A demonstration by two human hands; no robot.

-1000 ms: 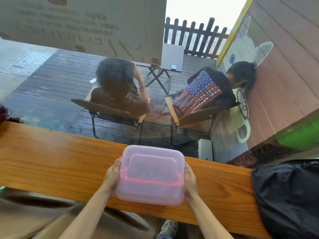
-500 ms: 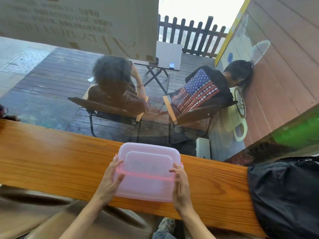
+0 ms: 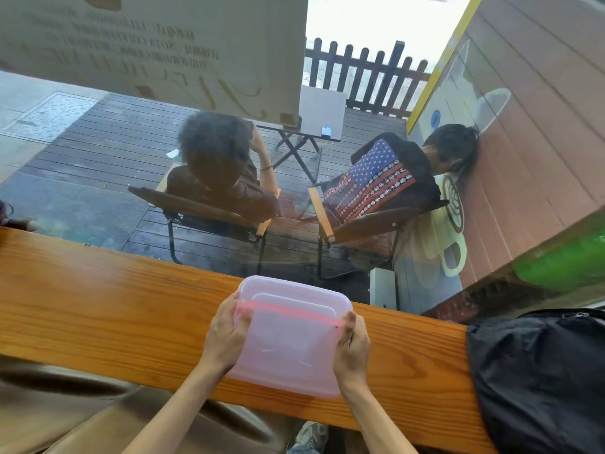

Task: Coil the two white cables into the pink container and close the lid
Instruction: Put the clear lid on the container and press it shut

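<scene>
A: Where does the pink container point(image 3: 288, 342) stand?

B: On the wooden counter point(image 3: 98, 309), at its near edge, tipped up so the clear lid point(image 3: 294, 296) faces away and the base faces the person.

A: And the hands?

B: The left hand point(image 3: 226, 335) grips the left end, fingers curled over the rim. The right hand point(image 3: 352, 348) clasps the right end the same way. Both are closed on the box.

A: Are the white cables inside?

B: No cable shows anywhere, on the counter or through the plastic, which is too cloudy to read. The lid looks seated along the pink rim, so the job is probably at its last step, pressing it shut. A black bag point(image 3: 540, 371) lies to the right.
</scene>
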